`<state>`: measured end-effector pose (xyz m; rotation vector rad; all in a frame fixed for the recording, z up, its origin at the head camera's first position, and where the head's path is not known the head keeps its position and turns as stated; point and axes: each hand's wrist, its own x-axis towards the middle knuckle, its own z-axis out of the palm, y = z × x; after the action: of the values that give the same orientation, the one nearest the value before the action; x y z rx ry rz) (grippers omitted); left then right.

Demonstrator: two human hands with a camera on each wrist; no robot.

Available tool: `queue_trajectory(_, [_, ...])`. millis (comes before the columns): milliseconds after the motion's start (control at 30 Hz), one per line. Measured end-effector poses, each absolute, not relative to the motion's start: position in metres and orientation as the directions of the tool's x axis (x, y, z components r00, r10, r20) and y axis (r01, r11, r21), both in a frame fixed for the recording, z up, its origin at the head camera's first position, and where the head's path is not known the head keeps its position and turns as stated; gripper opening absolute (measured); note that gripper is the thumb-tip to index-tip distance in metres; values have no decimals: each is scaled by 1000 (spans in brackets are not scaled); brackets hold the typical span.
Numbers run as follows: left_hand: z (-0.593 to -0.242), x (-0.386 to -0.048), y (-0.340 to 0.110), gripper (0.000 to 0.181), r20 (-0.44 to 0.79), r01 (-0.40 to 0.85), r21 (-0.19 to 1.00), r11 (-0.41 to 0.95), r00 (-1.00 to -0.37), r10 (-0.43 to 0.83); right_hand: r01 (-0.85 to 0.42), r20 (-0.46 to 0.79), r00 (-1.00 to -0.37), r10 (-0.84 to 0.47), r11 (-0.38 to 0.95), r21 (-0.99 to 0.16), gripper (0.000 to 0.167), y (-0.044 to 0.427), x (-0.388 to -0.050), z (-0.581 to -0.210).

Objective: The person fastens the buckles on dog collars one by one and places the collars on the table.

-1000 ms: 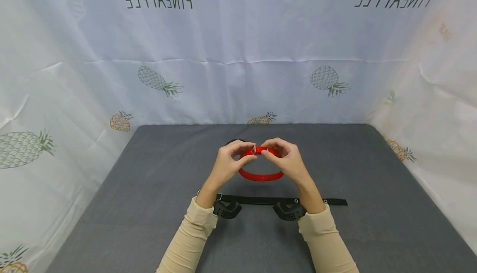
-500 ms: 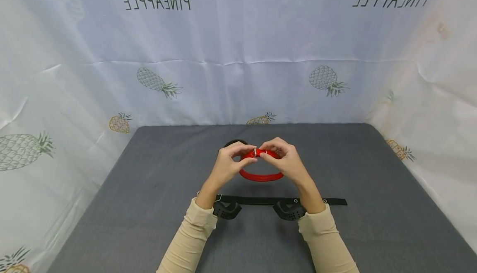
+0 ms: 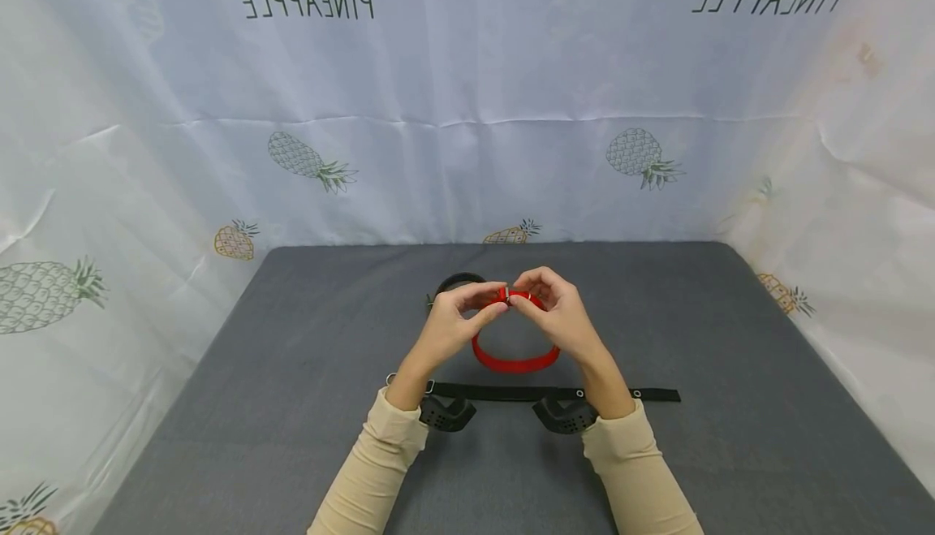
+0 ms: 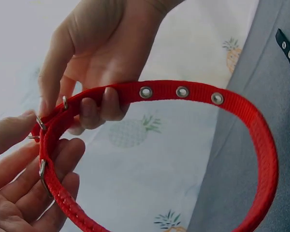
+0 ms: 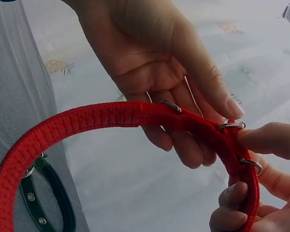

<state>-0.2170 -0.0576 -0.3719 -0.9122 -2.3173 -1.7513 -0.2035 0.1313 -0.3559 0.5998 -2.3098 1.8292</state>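
Note:
A red collar (image 3: 514, 364) hangs in a loop between both hands, above the grey table. My left hand (image 3: 453, 324) pinches it beside the metal buckle (image 3: 506, 295). My right hand (image 3: 562, 316) grips the band just right of the buckle, thumb and fingertips near the metal. In the left wrist view several metal eyelets (image 4: 182, 92) line the red band, and a D-shaped ring (image 4: 43, 174) sits near the left fingers. The right wrist view shows the left thumb and right thumb meeting at the buckle (image 5: 232, 125). Whether the strap end is through the buckle I cannot tell.
A black strap (image 3: 504, 393) with eyelets lies across the grey table (image 3: 329, 437), beneath the forearms. Behind the left hand rests a dark looped collar (image 3: 458, 278). Black perforated pieces (image 3: 447, 413) sit at the wrists. Pineapple-print curtains (image 3: 467, 178) surround the table.
The collar's lower loop has dropped and tilted slightly, coming nearer the black strap. The left hand and buckle have shifted a little to the right. Both hands keep hold of the collar.

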Motion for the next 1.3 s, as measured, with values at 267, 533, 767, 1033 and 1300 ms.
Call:
queue_trajectory(267, [-373, -218, -57, 23, 424, 502, 856, 122, -818, 390, -383, 340, -914, -222, 193, -903, 26, 132, -203, -356])
queue_trajectory(533, [-373, -218, -56, 22, 481, 570, 807, 157, -787, 386, -360, 300, -918, -260, 228, -905, 38, 131, -203, -356])
queue_trajectory(767, [-373, -217, -56, 22, 521, 616, 768, 174, -760, 388, -369, 307, -912, -272, 220, -903, 32, 130, -203, -357])
queue_trajectory(1033, [-371, -217, -56, 22, 510, 609, 770, 191, -767, 390, -379, 315, -910, -269, 237, -894, 30, 130, -203, -356])
queue_trajectory(1300, [-370, -216, -58, 23, 501, 605, 775, 183, -765, 405, -401, 332, -903, -272, 259, -879, 28, 131, -204, -358])
